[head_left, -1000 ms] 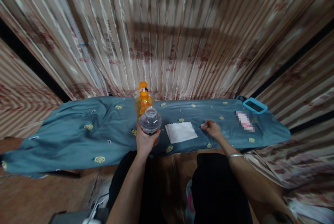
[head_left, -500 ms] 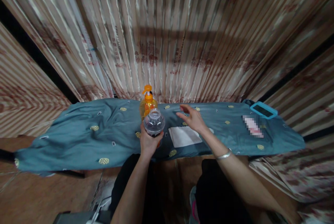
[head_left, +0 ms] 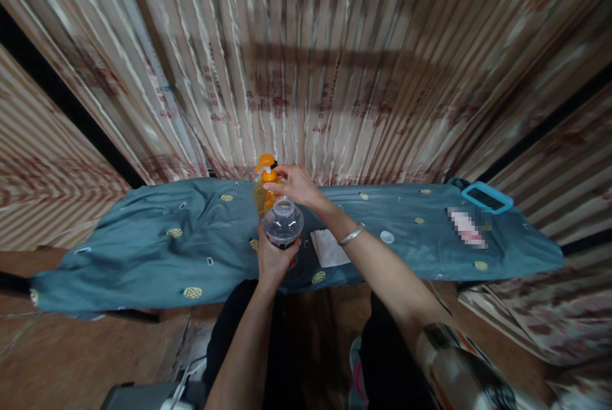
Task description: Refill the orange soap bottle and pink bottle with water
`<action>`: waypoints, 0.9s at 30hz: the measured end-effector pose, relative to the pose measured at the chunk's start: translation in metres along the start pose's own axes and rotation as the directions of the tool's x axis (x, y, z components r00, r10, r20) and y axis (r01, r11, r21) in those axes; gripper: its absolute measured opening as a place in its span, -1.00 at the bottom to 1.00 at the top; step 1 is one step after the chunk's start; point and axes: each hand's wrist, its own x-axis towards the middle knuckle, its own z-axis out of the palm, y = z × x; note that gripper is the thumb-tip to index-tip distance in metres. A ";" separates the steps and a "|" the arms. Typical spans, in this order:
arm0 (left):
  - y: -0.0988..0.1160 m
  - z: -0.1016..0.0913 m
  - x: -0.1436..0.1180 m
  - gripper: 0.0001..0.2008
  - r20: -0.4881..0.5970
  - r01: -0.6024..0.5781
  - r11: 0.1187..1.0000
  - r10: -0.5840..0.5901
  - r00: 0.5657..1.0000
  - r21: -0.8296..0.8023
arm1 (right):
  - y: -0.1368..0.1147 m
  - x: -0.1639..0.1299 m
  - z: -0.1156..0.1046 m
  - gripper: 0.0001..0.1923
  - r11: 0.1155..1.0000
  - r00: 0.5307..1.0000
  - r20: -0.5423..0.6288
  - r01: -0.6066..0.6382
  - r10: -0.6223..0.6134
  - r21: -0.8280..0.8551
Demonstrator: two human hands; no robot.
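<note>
My left hand (head_left: 277, 260) is wrapped around a clear plastic bottle (head_left: 283, 225), which stands upright with its uncapped mouth facing up. Just behind it is a yellow-orange pump bottle (head_left: 261, 196) with an orange pump top. My right hand (head_left: 296, 185) reaches across to this pump bottle, thumb in front and fingers curled around its collar below the spout. Part of the pump bottle is hidden by the clear bottle and my fingers. A folded white cloth (head_left: 327, 250) lies partly under my right forearm, and a small white round cap (head_left: 387, 237) rests to its right.
A blue-green patterned cloth (head_left: 138, 250) covers the long narrow table. Toward the right end lie a blue-framed device (head_left: 488, 197) and a blurred pink-and-white item (head_left: 467, 228). A pleated curtain (head_left: 306, 78) hangs close behind, and dark poles slant at both sides.
My right hand has moved left from above the white cloth to the pump bottle and closed around its collar. The round cap has come into fuller view. My left hand still holds the clear bottle.
</note>
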 end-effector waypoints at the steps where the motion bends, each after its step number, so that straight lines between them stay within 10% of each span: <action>1: 0.000 0.000 0.000 -0.24 0.004 0.001 1.000 -0.002 1.000 0.003 | 0.001 -0.001 -0.001 -0.71 1.000 1.000 -0.005 -0.002 0.002 -0.008; 14: -0.004 0.000 -0.001 -0.14 0.030 -0.011 0.999 0.012 0.999 -0.046 | 0.036 -0.064 -0.101 -0.69 0.998 0.932 -0.362 -0.005 0.025 0.058; 20: -0.011 0.002 -0.005 -0.01 0.034 -0.045 0.997 0.048 0.998 -0.063 | 0.063 -0.106 -0.104 -0.63 0.996 0.917 -0.388 -0.081 0.092 0.044; 24: -0.001 -0.014 -0.018 0.11 -0.075 -0.269 0.962 0.272 0.959 0.050 | 0.073 -0.124 -0.092 -0.61 0.995 0.928 -0.360 -0.090 0.097 0.036; 27: 0.018 -0.024 -0.040 0.05 -0.070 -0.511 0.846 0.525 0.848 0.152 | 0.075 -0.129 -0.087 -0.60 0.995 0.932 -0.350 -0.090 0.099 0.042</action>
